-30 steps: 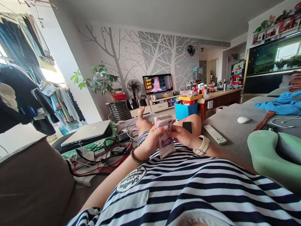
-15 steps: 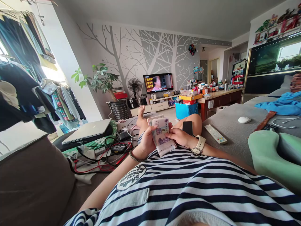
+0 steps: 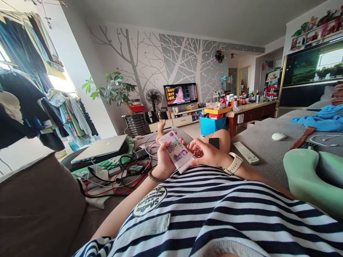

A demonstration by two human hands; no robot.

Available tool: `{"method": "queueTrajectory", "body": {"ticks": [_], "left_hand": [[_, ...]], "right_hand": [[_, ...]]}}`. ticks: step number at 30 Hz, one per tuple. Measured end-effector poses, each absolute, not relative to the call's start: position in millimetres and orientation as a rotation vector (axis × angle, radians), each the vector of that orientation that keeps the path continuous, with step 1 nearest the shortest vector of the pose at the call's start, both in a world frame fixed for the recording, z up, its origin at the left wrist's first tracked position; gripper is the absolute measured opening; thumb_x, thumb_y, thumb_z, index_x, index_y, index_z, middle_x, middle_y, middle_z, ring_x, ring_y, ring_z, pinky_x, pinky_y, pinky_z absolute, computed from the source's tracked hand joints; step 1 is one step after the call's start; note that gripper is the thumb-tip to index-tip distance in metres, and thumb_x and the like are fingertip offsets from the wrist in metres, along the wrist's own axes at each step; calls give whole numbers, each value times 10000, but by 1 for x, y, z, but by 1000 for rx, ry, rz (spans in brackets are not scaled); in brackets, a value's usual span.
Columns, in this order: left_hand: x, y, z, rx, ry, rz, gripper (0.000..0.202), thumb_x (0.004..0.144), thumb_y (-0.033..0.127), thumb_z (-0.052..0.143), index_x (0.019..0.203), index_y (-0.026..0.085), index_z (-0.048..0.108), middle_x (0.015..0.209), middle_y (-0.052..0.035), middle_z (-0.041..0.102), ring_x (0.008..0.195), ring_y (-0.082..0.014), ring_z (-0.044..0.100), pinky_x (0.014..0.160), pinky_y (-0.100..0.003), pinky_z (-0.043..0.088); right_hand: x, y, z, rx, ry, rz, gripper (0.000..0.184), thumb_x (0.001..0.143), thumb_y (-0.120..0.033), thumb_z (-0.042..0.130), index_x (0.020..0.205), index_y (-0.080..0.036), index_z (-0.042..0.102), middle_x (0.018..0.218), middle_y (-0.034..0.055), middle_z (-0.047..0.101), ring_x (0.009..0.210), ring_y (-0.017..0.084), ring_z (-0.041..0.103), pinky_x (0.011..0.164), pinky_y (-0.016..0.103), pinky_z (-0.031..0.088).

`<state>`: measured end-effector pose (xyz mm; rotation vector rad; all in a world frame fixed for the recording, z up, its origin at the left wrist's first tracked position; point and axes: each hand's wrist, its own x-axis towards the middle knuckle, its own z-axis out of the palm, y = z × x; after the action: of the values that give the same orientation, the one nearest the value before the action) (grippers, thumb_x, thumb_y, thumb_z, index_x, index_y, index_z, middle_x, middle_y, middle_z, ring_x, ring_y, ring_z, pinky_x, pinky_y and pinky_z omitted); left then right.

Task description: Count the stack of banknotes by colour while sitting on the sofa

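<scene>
I lie back in a striped shirt with my hands above my stomach. My left hand (image 3: pixel 164 157) is wrapped round a stack of banknotes (image 3: pixel 176 151), a purple five on top, tilted to the left. My right hand (image 3: pixel 207 153), with a cream watch on the wrist, rests its fingertips against the right edge of the stack, fingers partly spread. A black phone (image 3: pixel 214 142) lies on my raised knee just behind the right hand.
A remote control (image 3: pixel 245 152) and a white mouse (image 3: pixel 278 136) lie on the grey sofa at the right, beside a green cushion (image 3: pixel 308 175). At the left are a laptop (image 3: pixel 102 147) and tangled cables (image 3: pixel 118 176). A television (image 3: pixel 180 94) plays across the room.
The stack of notes has tipped from upright to slanting left in my left hand. My right hand has slid off the front of the notes to their right edge, fingers spreading.
</scene>
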<state>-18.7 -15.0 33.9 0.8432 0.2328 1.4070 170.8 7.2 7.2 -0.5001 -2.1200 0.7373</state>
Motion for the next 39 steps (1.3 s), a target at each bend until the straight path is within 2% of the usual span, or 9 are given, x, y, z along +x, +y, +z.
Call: {"method": "queueTrajectory", "body": {"ticks": [4,6,10,13,17,22,26,32,39], "left_hand": [[-16,-20,33,850,184,1396,486,732,228,543,1211,200,615,813,-35,680,704,-193,662,838,-426,555],[-15,-21,31,842,185,1401,492,733,246,558,1221,204,611,856,-43,700,712,-193,662,835,-420,553],[-17,-21,29,868,180,1392,521,735,319,607,1246,219,601,1083,-84,728,845,-227,693,847,-414,542],[-19,-19,31,929,156,1406,561,734,340,623,1288,278,570,1181,-77,708,971,-255,692,854,-424,535],[-20,-19,33,962,144,1450,595,719,286,616,1308,320,542,1075,-44,713,945,-228,689,883,-432,527],[-18,-21,29,949,165,1492,604,702,268,610,1298,331,532,890,6,673,818,-184,670,879,-405,525],[-18,-20,26,937,182,1500,583,717,264,582,1294,325,529,856,12,660,778,-172,662,819,-364,537],[-18,-17,24,882,273,1493,604,718,256,572,1318,286,520,830,-8,683,737,-186,672,743,-353,549],[-15,-20,24,877,264,1484,628,712,251,571,1336,284,513,883,-22,709,756,-196,684,763,-364,544]], "right_hand": [[168,3,7,-447,-2211,774,395,740,-368,813,995,-205,561,754,-59,527,662,107,480,629,236,404],[166,3,6,-444,-2193,811,364,738,-372,812,965,-191,592,718,-63,497,646,104,455,615,234,376],[163,9,1,-390,-2089,1052,431,653,-421,867,886,-169,607,754,-49,503,658,97,443,603,226,354],[161,11,0,-345,-1957,1252,499,584,-420,909,867,-166,585,790,-35,532,696,103,472,612,225,372],[160,6,2,-319,-1877,1384,496,547,-381,924,842,-171,584,777,-19,566,702,115,501,625,249,413],[159,0,2,-322,-1883,1351,358,615,-374,855,814,-214,605,742,-7,560,668,117,500,590,305,378],[158,2,-1,-372,-2030,1260,432,607,-384,859,862,-187,571,707,-53,506,639,100,448,576,251,347],[161,-2,-1,-496,-2273,847,390,709,-292,813,964,-201,531,712,-74,501,641,100,452,595,227,353],[159,3,-5,-454,-2217,933,411,687,-345,847,883,-195,519,679,-84,458,619,94,414,565,219,327]]}}
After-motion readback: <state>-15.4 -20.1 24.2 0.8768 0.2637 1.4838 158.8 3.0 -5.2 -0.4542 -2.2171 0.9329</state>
